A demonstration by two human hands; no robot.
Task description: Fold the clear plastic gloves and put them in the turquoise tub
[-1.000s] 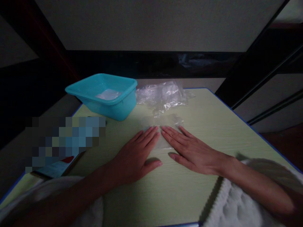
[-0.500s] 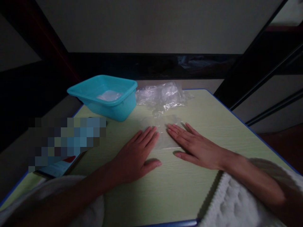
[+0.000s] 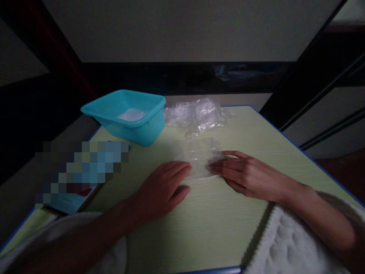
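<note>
Head view: loosely curled left fingers [image 3: 180, 171] and right fingers [image 3: 228, 170], pinch unclear, touch clear rectangular plastic [image 3: 203, 152].

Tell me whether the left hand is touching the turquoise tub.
Apart. The head view shows it: a strip of tabletop lies in plain sight between the left hand and the turquoise tub.

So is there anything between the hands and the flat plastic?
Nothing that I can see. The left hand and right hand both have fingertips right at the flat plastic. The crumpled plastic lies beyond it.
</note>
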